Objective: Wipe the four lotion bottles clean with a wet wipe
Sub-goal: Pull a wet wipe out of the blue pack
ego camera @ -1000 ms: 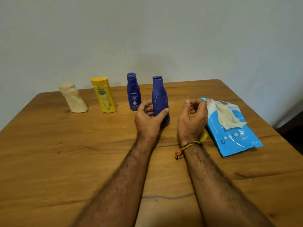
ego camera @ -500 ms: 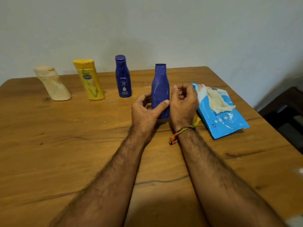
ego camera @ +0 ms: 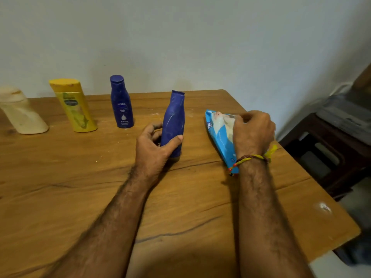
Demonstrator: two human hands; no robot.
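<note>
My left hand is wrapped around the lower half of a dusty blue capless bottle that stands upright mid-table. Behind it in a row stand a small blue Nivea bottle, a yellow bottle and a cream bottle at the left edge of view. My right hand rests on the blue wet wipe pack, fingers curled at the white wipe sticking out of its top; whether they pinch it is hidden.
The wooden table ends close to the right of the pack, its corner at the lower right. A dark stool or low stand sits beyond that edge. A pale wall runs behind the bottles.
My right hand left the blue bottle's side and moved right onto the wipe pack. My left hand kept its hold on the bottle. The view shifted right.
</note>
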